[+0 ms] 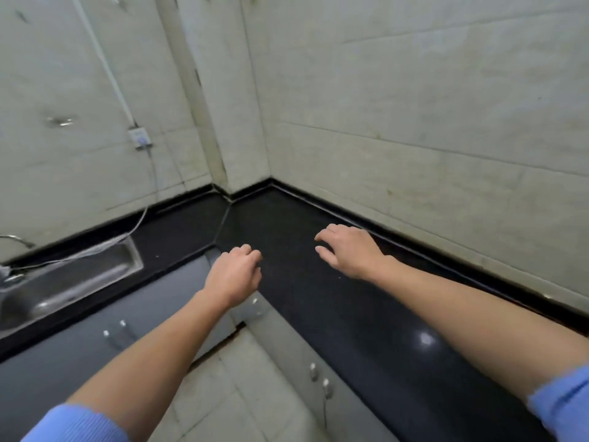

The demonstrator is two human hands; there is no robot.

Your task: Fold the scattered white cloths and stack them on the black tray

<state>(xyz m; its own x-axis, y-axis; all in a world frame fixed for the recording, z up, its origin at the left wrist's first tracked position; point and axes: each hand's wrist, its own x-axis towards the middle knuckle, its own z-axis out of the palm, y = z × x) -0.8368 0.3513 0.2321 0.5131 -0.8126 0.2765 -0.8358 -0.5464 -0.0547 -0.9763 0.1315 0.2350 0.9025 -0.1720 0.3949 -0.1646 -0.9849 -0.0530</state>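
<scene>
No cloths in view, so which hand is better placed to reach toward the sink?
Probably the left hand: it hangs nearer the sink, while the right hand sits over the counter farther away.

Neither a white cloth nor the black tray falls within the head view. The left hand (236,272) is over the inner corner edge of the polished black stone bench (318,307), fingers loosely curled, holding nothing. The right hand (349,252) is palm-down over the same bench near the wall, fingers spread and bent, also holding nothing. Contact with the bench cannot be confirmed.
</scene>
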